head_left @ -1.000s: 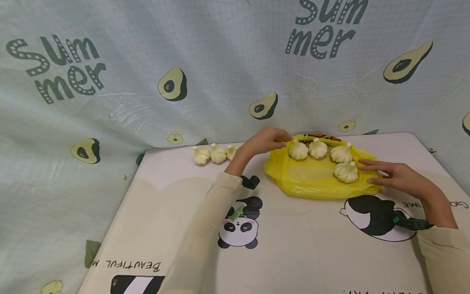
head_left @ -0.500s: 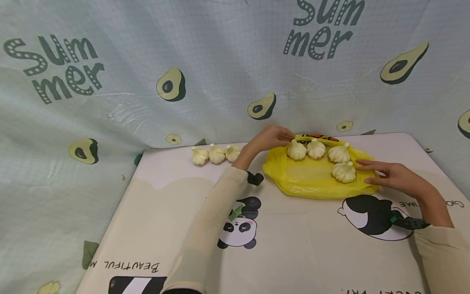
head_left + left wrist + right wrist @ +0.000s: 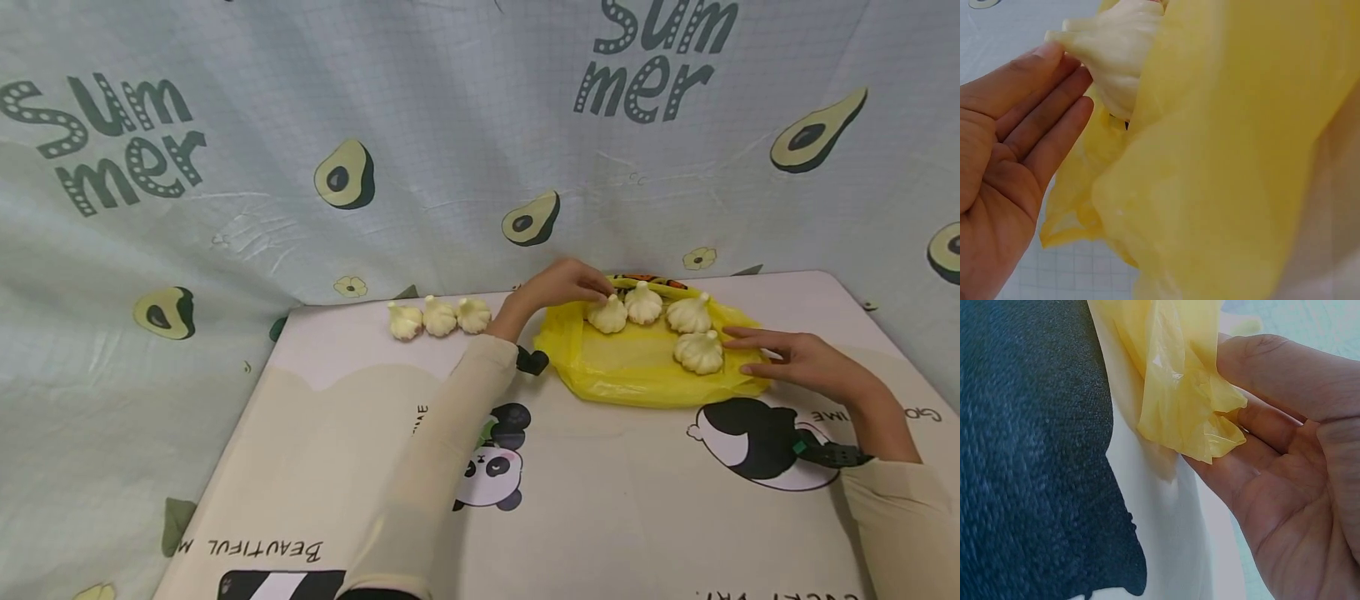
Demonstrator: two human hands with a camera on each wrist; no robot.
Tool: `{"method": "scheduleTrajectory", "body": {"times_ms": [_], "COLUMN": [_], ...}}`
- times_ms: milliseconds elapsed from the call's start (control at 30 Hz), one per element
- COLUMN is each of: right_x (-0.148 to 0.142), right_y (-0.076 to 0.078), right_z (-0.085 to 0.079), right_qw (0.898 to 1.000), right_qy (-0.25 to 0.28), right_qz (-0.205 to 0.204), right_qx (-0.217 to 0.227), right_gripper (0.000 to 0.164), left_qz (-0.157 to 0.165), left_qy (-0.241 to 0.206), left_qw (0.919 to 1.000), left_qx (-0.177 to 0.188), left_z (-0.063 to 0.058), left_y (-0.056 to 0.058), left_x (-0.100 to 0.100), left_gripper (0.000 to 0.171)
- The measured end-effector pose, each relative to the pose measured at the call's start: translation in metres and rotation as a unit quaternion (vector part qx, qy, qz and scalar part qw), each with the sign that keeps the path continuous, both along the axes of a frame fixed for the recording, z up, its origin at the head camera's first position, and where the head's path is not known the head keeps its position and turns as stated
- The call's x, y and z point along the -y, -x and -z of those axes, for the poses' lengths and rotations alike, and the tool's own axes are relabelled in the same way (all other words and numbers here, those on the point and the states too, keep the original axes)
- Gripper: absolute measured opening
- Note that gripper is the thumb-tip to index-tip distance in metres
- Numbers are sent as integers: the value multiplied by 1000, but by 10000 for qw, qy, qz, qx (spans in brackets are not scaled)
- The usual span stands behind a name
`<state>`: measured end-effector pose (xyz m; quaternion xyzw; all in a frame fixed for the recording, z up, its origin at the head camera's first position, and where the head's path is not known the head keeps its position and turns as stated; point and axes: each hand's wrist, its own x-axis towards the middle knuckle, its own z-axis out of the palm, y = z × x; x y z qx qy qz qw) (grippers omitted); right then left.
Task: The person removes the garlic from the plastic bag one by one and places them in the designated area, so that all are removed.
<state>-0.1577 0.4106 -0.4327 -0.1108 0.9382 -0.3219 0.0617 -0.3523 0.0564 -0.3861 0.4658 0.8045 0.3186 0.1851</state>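
A yellow plastic bag (image 3: 622, 367) lies spread on the table with several garlic bulbs on it. My left hand (image 3: 566, 283) reaches over its back left corner and pinches the stem of the leftmost garlic bulb (image 3: 607, 315). The left wrist view shows the thumb (image 3: 1047, 53) at the stem tip of that bulb (image 3: 1119, 53), part of which the bag hides. My right hand (image 3: 817, 362) rests at the bag's right edge, fingers extended beside the front garlic bulb (image 3: 699, 352). In the right wrist view, crumpled bag plastic (image 3: 1191, 406) lies against those fingers.
To the left, three more garlic bulbs (image 3: 439, 317) stand in a row near the table's back edge. A patterned cloth (image 3: 420, 167) hangs right behind the table. The tabletop (image 3: 600, 500) carries printed cartoons and lettering.
My left hand has moved right from the bag's edge onto the leftmost bulb and taken its stem, and the bulb's top is now covered by fingers. My right hand stays at the bag.
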Motion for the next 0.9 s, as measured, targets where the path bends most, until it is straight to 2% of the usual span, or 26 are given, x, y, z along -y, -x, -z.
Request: {"method": "scheduleTrajectory", "body": {"times_ms": [167,400,500,733,900], "right_x": [1,0,1,3,3], "right_y": [0,-1,0,2,0], "right_z": [0,1,1,-1,-1], "right_qw": [9999,10000,10000,9994,9998], "right_qy": [-74,46,10,-254,-120], "right_qz": [36,-1,5,58,-3], "right_qx": [78,11,72,225,160], "right_gripper": [43,42,43,44,43], "left_qz": [130,79,97,504,624], "left_qy": [94,109,24,-238,-168], "left_qw": [9995,9997,9996,9969,9951], "left_qx": [260,198,277,550,754], "left_z": [-1,1,5,9,9], "left_y": [-2,0,3,6,7], "left_x": [-5,-8,-7,-8,-6], "left_gripper": [30,31,30,29,29]}}
